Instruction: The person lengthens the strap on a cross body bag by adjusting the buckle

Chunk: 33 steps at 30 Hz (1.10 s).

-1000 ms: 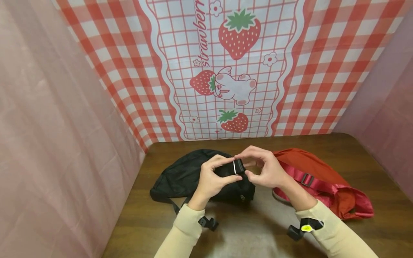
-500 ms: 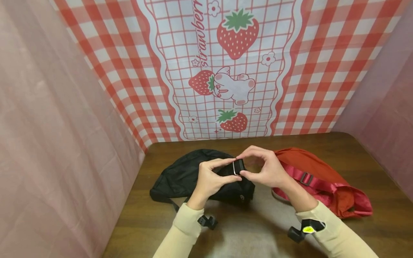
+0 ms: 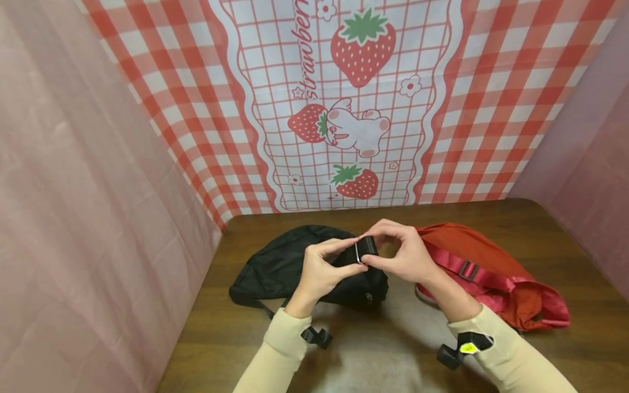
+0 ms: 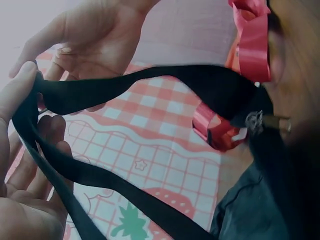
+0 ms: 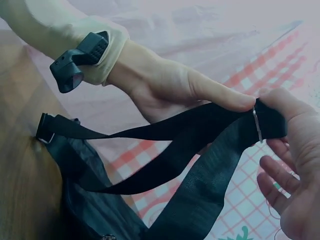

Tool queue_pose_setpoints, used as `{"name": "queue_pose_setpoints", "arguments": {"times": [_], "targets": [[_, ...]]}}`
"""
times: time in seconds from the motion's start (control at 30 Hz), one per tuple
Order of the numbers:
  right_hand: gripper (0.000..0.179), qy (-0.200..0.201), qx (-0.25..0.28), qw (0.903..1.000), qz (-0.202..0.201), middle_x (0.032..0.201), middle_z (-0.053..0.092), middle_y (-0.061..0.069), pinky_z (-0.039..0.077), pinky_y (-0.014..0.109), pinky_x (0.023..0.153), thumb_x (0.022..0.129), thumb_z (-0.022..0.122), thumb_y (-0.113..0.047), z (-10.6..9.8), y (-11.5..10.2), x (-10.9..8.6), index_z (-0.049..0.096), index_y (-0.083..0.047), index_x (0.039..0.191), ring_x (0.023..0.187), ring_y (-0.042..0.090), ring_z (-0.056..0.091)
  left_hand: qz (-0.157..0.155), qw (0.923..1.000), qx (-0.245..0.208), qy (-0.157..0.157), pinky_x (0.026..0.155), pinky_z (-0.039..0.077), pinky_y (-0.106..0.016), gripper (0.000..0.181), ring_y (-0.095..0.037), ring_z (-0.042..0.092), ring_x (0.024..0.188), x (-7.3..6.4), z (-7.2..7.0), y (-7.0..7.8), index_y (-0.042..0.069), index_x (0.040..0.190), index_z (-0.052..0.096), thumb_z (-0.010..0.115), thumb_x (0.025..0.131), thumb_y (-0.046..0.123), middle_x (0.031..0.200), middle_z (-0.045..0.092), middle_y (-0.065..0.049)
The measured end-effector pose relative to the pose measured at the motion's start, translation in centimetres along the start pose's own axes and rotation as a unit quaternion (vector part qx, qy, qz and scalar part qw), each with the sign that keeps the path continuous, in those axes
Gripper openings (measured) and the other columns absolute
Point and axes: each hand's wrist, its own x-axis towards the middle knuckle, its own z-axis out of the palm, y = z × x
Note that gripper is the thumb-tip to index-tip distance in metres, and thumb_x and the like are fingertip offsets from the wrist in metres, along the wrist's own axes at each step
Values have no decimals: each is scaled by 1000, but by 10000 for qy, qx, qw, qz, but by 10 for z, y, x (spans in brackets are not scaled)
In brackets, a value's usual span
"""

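Observation:
In the head view a black bag (image 3: 285, 262) lies on the table, its black strap (image 4: 75, 95) raised above it. A thin silver strap slider (image 3: 358, 253) sits on the strap, with a short loop of webbing (image 3: 369, 246) bulging out on its right side. My left hand (image 3: 316, 275) pinches the strap at the slider between thumb and fingers. My right hand (image 3: 405, 255) pinches the webbing loop right beside it, thumb against its lower edge. In the right wrist view, the strap (image 5: 200, 170) hangs in long lengths down to the bag. Part of the strap is hidden behind the left hand.
A red bag (image 3: 472, 245) with a pink strap (image 3: 486, 278) and a dark slider lies at the right. Behind the brown wooden table (image 3: 378, 349) hangs a checked strawberry cloth (image 3: 403, 136). Pink curtains (image 3: 98, 191) flank both sides.
My right thumb has moved left, in against the strap by the slider. The webbing loop stands out a little further and higher. My left hand has barely moved.

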Motion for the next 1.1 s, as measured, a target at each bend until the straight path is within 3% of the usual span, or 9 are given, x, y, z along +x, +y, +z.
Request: {"name": "queue_pose_setpoints", "arguments": {"times": [0.13,0.3,0.5,0.63,0.77,0.87,0.97,1.1], "targets": [[30,153,649,9978,65,104,75,0,65,24,76,83,82,13,1,-2,0,73,2,110,88,11,76,-110,9996,-274,45,93,66,-33,48,-7,76,106,0,1,-1,-6,124,76,91,78,-6,115,77,-29],[27,250,1140,9932,43,108,75,-5,66,24,81,92,79,4,3,-4,1,66,11,114,94,11,78,-274,9985,-466,76,90,64,-26,49,-3,75,104,0,0,-2,-4,125,76,93,83,15,116,76,-31],[30,398,724,9965,92,107,74,-1,67,25,77,86,80,13,7,-12,-1,69,8,114,91,9,76,91,9999,-17,41,89,67,-35,41,-13,79,100,-1,2,-1,-3,120,78,89,81,0,111,79,-26],[37,482,342,9982,47,106,73,11,67,26,77,80,81,19,13,-15,-4,70,5,114,91,8,75,393,9979,490,133,84,68,-37,45,-20,79,91,-3,5,0,1,116,79,94,74,0,103,81,-20],[39,442,260,9987,22,105,73,16,67,26,78,80,81,18,13,-17,-6,71,2,114,91,9,75,526,9956,754,201,85,68,-35,48,-19,79,92,-4,6,0,2,114,79,98,70,1,101,81,-17],[35,370,329,9988,51,107,74,6,66,24,80,85,81,12,11,-18,-6,69,1,116,91,9,76,457,9975,500,179,89,67,-35,47,-14,79,98,-4,6,0,-1,115,80,96,72,-3,104,81,-19],[29,445,815,9957,58,108,74,-4,65,23,83,91,79,5,10,-17,-5,65,8,117,93,8,75,257,9994,-68,216,92,66,-35,46,-10,78,102,-2,5,1,-6,117,78,92,73,-11,108,79,-27],[37,483,1387,9891,-20,116,75,-4,63,23,92,92,77,7,12,-15,-4,58,17,122,103,10,75,-49,9987,-377,332,91,66,-30,46,-5,77,102,-1,4,4,-10,116,78,91,72,-13,109,77,-32]]}}
